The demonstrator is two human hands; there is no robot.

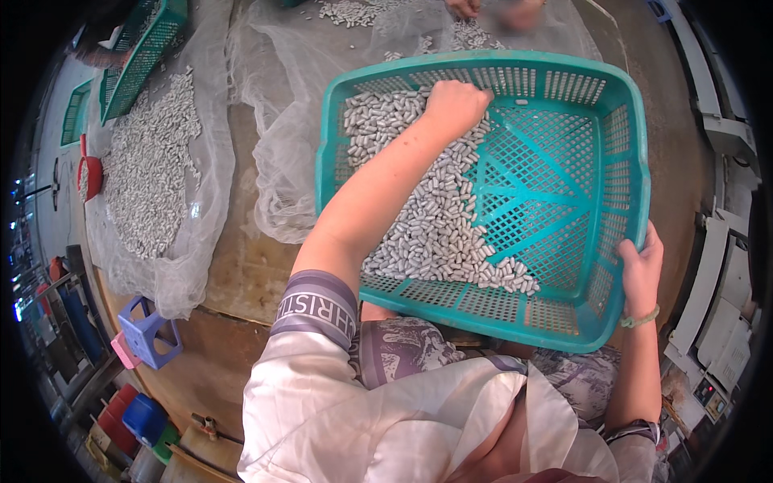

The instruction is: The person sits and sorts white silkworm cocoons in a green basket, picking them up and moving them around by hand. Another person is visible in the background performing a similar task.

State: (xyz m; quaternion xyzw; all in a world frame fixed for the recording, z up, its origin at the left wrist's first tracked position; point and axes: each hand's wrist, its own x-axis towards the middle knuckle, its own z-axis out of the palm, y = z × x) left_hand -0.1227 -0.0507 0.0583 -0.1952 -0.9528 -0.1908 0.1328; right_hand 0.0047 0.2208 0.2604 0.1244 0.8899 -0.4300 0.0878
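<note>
A big teal plastic basket (483, 322) with slotted walls rests tilted in front of me, over my lap. Small silver-grey cylindrical pieces (427, 217) cover its left half, with a few trailing along the near side. One stray piece (521, 102) lies by the far wall. My left hand (456, 111) is closed in a fist at the far edge of the heap; whatever its fingers hold is hidden. On the basket's right side, my right hand (642, 270) grips the rim, thumb on top and the other fingers outside.
Another heap of grey pieces (153, 177) lies on white netting (217, 105) at left, beside a red scoop (90, 175). A green basket (141, 60) leans there. Another person's hands (463, 8) work at the far side. A purple stool (149, 334) stands lower left.
</note>
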